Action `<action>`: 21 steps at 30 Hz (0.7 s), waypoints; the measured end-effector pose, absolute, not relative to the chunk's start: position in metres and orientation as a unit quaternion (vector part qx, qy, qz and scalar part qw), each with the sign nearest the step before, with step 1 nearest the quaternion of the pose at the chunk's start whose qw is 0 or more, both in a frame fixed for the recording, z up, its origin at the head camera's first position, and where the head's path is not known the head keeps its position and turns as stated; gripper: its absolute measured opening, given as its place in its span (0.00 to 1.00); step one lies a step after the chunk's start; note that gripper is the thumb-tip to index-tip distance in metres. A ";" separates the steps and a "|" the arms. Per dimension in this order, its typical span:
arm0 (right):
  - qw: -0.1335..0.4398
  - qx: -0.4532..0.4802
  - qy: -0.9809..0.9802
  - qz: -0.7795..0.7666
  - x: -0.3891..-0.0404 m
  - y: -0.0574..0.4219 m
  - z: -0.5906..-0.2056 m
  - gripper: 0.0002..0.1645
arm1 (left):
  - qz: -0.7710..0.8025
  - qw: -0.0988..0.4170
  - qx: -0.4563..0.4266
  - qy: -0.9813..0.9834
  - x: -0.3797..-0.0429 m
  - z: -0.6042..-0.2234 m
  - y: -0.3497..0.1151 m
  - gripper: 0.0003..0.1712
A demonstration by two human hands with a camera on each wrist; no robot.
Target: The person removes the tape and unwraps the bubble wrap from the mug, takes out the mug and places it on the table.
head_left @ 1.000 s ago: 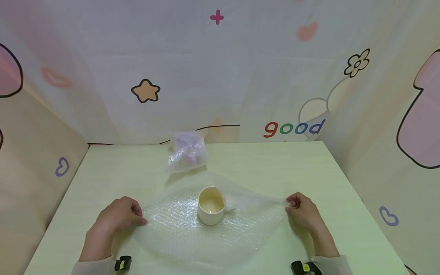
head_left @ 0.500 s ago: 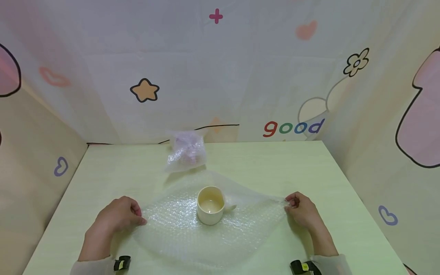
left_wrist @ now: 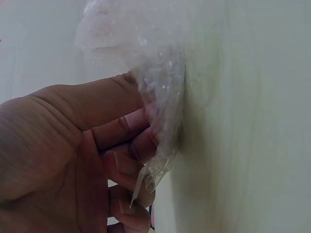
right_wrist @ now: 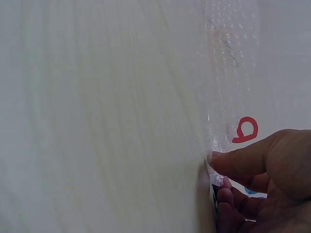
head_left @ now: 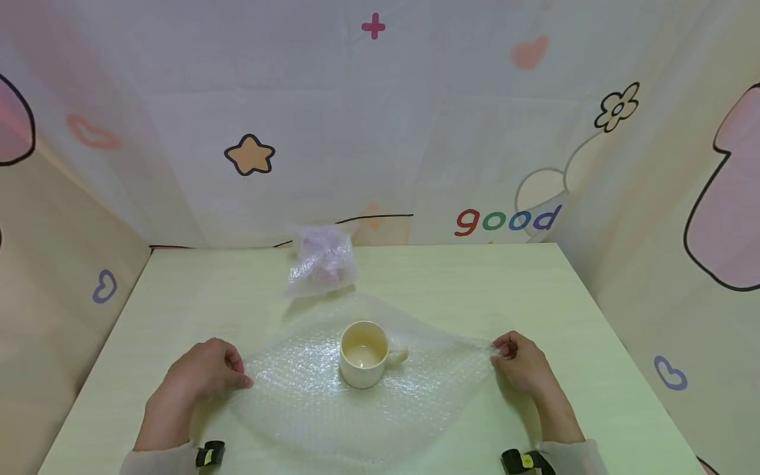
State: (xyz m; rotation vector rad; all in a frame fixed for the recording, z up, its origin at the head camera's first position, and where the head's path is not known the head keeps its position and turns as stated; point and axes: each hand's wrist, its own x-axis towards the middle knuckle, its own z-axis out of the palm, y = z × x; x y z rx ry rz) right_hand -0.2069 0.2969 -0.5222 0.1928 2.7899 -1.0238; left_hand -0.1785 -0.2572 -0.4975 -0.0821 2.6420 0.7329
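A cream mug [head_left: 362,375] stands upright on a sheet of clear bubble wrap [head_left: 297,399], its handle pointing right and uncovered. My left hand [head_left: 200,371] pinches the sheet's left corner. In the left wrist view, the gathered bubble wrap [left_wrist: 163,92] runs between the thumb and curled fingers. On the far side of the mug, to the right, my right hand [head_left: 524,363] pinches the opposite corner between thumb and fingers. The right wrist view shows that edge of bubble wrap [right_wrist: 221,97] pulled taut from the fingertips.
Behind the sheet, a bubble-wrapped bundle [head_left: 323,260] with something pale purple inside sits near the table's back edge. The light wooden table [head_left: 475,284] is enclosed by printed cloth walls [head_left: 380,132]. Black wrist straps [head_left: 210,454] show at both cuffs.
A flap of bubble wrap that covered the mug's handle has slipped off, leaving the handle exposed. Both hands keep their hold on the corners, almost without moving.
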 end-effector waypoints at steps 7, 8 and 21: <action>0.073 0.057 0.932 -0.349 -0.204 0.297 -0.515 0.14 | 0.265 0.195 -0.030 0.944 -0.181 -0.493 -0.257 0.16; 0.073 0.057 0.932 -0.350 -0.204 0.298 -0.515 0.15 | 0.264 0.195 -0.031 0.944 -0.181 -0.493 -0.257 0.16; 0.088 0.061 0.927 -0.359 -0.201 0.303 -0.522 0.21 | 0.249 0.193 -0.039 0.948 -0.172 -0.495 -0.254 0.14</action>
